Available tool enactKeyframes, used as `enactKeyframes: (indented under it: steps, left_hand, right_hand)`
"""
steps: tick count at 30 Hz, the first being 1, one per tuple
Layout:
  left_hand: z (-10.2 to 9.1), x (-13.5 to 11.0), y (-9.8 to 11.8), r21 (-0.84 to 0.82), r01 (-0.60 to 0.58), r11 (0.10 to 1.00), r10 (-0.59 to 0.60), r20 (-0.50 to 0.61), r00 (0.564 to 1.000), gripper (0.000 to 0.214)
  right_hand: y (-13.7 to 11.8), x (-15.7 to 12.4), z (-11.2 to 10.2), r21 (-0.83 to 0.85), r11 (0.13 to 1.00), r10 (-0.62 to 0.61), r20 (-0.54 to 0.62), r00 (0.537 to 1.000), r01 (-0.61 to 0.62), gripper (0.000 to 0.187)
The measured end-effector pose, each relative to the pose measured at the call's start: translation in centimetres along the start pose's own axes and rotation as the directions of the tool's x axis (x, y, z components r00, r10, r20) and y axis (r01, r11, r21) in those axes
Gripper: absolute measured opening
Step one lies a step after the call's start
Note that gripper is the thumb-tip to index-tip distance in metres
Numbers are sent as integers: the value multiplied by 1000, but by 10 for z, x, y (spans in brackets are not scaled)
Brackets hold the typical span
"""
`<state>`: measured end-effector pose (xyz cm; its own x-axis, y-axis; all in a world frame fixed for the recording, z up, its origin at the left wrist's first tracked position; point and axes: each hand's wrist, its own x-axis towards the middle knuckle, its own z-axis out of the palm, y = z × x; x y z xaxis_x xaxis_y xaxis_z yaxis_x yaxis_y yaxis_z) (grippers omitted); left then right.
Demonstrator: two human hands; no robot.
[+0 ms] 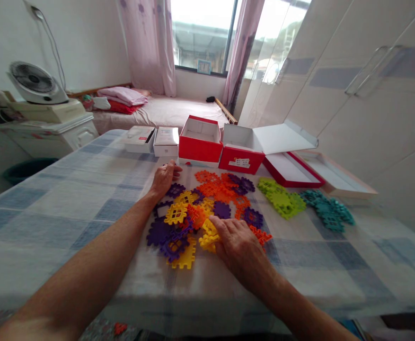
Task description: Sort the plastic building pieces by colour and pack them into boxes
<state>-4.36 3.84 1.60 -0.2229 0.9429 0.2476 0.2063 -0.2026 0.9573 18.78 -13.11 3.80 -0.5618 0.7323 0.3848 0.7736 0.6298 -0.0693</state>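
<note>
A mixed heap of square, notched interlocking plastic tiles lies on the table, with purple tiles [159, 233], orange tiles [216, 187] and yellow tiles [176, 213]. At the heap's near right side, my right hand [242, 246] has its thumb and fingers closed around a small stack of yellow tiles [209, 235]. My left hand [165, 179] rests on the cloth at the far left edge of the heap, fingers loosely apart and nothing seen in them. Right of the heap lie a lime green pile of tiles [281, 198] and a teal pile of tiles [328, 210].
Along the table's far side stand two white boxes [166, 149], an open red box [199, 149], another red box [241, 161] with its lid up, and shallow trays [292, 179]. The checked tablecloth [97, 208] covers the table. An orange tile [119, 327] lies on the floor.
</note>
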Motion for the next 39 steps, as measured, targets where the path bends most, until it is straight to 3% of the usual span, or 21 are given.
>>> enactKeyframes:
  steps: [9, 15, 19, 33, 36, 39]
  left_hand:
    - [-1, -1, 2, 13, 20, 1000, -21, 22, 1000, 66]
    - [-5, 0, -1, 51, 53, 997, -56, 71, 996, 63]
    - [-7, 0, 0, 86, 64, 994, -72, 93, 993, 67]
    - [-10, 7, -9, 124, 75, 990, -89, 114, 989, 60]
    - [-9, 5, -5, 147, 100, 984, -116, 102, 988, 59]
    - [-9, 3, 0, 157, 113, 981, -129, 97, 987, 60]
  right_hand:
    - [9, 7, -5, 32, 992, 119, -11, 993, -119, 44]
    - [3, 11, -3, -144, 982, 125, -9, 992, -125, 44]
    - [0, 15, -2, -173, 974, 139, -35, 990, -143, 40]
    - [-3, 11, 3, -117, 990, 77, -35, 996, -81, 46]
    - [-2, 9, 8, -37, 997, 60, -57, 997, -62, 47]
    - [0, 9, 4, 131, 986, 119, -113, 986, -104, 48]
